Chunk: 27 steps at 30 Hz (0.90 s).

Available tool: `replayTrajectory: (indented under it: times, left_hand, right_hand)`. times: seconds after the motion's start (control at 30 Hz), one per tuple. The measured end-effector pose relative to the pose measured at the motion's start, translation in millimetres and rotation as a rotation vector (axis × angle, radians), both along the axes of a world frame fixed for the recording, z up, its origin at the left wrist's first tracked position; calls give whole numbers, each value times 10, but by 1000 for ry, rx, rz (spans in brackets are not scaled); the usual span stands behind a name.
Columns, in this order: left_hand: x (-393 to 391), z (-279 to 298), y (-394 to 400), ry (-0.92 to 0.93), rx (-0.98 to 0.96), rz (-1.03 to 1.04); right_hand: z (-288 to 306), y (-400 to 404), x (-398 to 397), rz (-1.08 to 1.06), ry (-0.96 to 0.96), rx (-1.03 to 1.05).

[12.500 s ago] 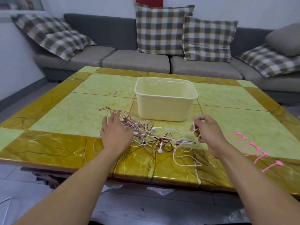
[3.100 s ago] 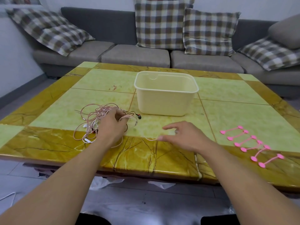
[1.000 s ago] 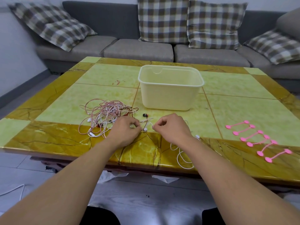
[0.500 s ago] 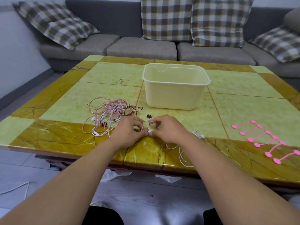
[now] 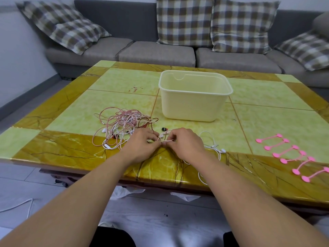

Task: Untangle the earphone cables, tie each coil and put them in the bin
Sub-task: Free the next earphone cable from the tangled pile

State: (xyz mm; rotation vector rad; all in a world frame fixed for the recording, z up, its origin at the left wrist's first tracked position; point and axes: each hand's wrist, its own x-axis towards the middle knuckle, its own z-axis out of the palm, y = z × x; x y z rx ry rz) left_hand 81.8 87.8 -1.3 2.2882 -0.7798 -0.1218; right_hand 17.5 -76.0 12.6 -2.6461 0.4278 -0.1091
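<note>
A short loop of pale cable [image 5: 166, 138] is pinched between the fingertips of the left hand [image 5: 140, 147] and the right hand [image 5: 185, 145], which meet just above the near edge of the table [image 5: 53, 148]. The fingers of both hands are curled in tightly, thumb against forefinger, with only the thin cable between them.

The step in hand appears to be the winding of one freed earphone into a coil. It is best done with the loops kept even and the pinch held firm, so that the turns are not sprung open before a tie is fetched. The loose white cable [image 5: 213, 148] trailing to the right, with its earbud [image 5: 222, 150], should be drawn in gradually rather than tugged.

The rest of the cables lie in a pink and white tangle [image 5: 122, 125] just left of the hands. The bin [image 5: 194, 104] stands behind them, and nothing can be seen inside it. The pink ties [image 5: 292, 154] are laid in a row well to the right, untouched.

No brand, label or writing can be read anywhere.
</note>
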Motion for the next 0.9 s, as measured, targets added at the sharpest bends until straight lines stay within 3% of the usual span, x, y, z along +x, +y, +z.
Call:
replayTrajectory:
  times: [0.3, 0.43, 0.53, 0.7, 0.9]
  left_hand:
    - [93, -30, 45, 15, 45, 170]
    - [185, -25, 124, 12, 67, 319]
    - [209, 10, 148, -55, 90, 415]
    - [205, -27, 132, -70, 3, 425]
    - [145, -49, -18, -38, 259, 325]
  right_hand:
    - [174, -333, -55, -25, 156, 180]
    - [342, -535, -204, -52, -92, 351]
    - [447, -527, -315, 57, -273, 471]
    - [395, -501, -391, 103, -279, 413]
    - [225, -332, -335, 64, -195, 325]
